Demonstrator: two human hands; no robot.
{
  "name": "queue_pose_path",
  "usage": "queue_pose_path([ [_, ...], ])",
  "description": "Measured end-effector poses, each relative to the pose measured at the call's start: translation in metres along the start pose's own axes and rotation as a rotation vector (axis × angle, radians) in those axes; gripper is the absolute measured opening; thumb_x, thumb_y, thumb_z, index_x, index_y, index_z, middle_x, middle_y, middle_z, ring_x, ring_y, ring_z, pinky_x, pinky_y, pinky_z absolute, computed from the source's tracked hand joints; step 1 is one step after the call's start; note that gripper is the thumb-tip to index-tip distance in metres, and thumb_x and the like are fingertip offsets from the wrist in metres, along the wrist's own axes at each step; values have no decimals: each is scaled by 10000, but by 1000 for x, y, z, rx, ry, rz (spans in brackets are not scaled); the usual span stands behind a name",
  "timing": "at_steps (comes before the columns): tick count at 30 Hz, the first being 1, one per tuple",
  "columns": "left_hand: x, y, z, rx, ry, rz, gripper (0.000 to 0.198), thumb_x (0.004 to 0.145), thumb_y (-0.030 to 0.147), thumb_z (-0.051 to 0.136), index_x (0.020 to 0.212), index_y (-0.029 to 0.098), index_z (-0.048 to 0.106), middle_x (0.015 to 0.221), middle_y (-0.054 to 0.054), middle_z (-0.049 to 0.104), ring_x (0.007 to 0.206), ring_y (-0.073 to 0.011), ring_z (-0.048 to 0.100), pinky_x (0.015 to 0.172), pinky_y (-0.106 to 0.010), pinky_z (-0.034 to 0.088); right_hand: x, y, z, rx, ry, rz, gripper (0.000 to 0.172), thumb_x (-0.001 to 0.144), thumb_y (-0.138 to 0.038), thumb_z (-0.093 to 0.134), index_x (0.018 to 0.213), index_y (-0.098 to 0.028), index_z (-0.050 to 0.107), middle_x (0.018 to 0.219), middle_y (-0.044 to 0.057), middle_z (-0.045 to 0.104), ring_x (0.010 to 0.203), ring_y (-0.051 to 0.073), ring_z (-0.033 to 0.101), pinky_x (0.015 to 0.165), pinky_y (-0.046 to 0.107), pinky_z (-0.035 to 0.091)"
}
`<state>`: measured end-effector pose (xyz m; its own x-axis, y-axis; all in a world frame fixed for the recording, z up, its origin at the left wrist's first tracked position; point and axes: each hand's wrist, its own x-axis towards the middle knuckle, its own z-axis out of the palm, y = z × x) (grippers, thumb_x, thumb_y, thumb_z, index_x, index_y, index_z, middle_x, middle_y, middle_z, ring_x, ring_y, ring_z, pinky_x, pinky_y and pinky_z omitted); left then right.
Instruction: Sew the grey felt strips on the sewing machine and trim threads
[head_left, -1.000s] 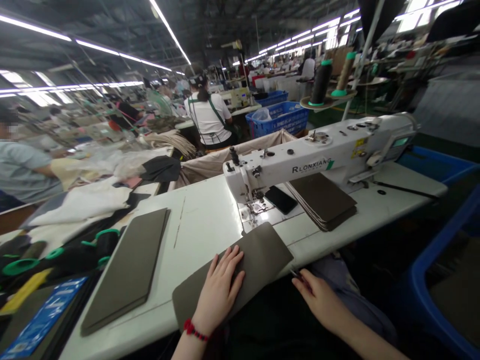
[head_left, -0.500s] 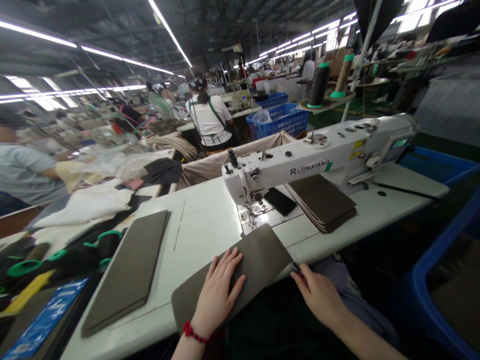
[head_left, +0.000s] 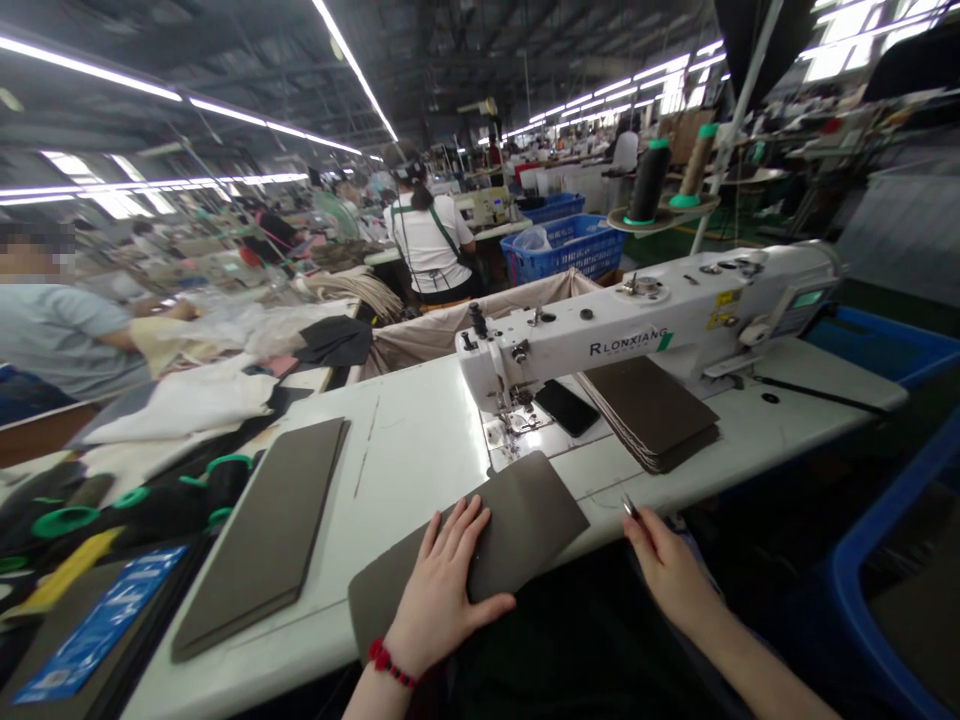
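Note:
My left hand [head_left: 442, 570] lies spread on a grey-brown fabric panel [head_left: 532, 510], pressing it to the white sewing table near the front edge. The panel's far corner is just in front of the sewing machine's needle area [head_left: 517, 422]. In my right hand [head_left: 664, 560], held over the table's front edge to the right of the panel, is a small pair of thread snips [head_left: 628, 506]; only the metal tip shows, and the rest is hidden in my fingers. The snips are apart from the panel.
A stack of similar panels [head_left: 652, 410] lies under the machine arm [head_left: 637, 335], beside a black phone [head_left: 568, 407]. More panels [head_left: 262, 540] lie on the left. Thread cones [head_left: 649, 185] stand behind, and a blue bin [head_left: 847, 580] is at right. Co-workers sit beyond.
My right hand has moved right with the snips, away from the panel's edge. My left hand stays on the panel, its thumb spread wider. The view has shifted slightly.

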<state>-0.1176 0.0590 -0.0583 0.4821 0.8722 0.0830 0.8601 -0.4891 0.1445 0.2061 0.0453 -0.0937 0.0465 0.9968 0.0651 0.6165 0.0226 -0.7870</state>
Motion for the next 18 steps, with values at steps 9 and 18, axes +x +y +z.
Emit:
queue_pose_path([
  [9, -5, 22, -31, -103, -133, 71, 726, 821, 204, 559, 1487, 304, 285, 1511, -35, 353, 1390, -283, 316, 1141, -510, 253, 20, -39, 4, -183, -233, -369, 420, 831, -156, 519, 1203, -341, 582, 1413, -8, 479, 1030, 201, 633, 857, 333, 507],
  [18, -44, -34, -111, -395, 52, -287, 195, 895, 380, 572, 992, 283, 712, 982, 21, 729, 1040, -245, 636, 993, -351, 440, 53, -72, -44, 303, -197, -121, 266, 888, -461, 538, 837, -211, 615, 777, -11, 611, 743, 153, 570, 673, 220, 446],
])
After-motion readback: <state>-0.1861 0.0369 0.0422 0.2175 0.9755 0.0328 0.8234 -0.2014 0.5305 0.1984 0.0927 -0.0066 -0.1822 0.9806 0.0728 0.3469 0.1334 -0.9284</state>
